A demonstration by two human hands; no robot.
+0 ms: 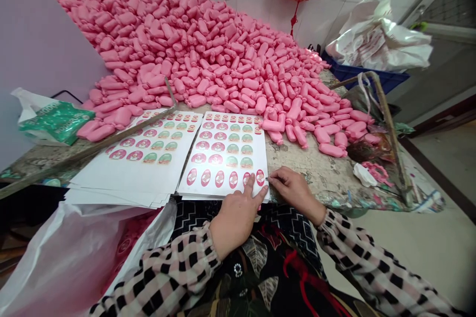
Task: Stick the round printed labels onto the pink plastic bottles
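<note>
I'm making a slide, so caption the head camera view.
Left hand on a sticker sheet, right hand at its edge, pink pieces heaped behind.

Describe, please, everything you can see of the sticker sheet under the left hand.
The sticker sheet is white and paper-like, printed with small red labels along the far edge, pink and green domed labels in the middle, and upright pink ovals nearest the person. It lies flat at the worktable's front edge, apparently on other sheets. The left hand has fingers on its near right corner; the right hand is at its right edge.
</note>
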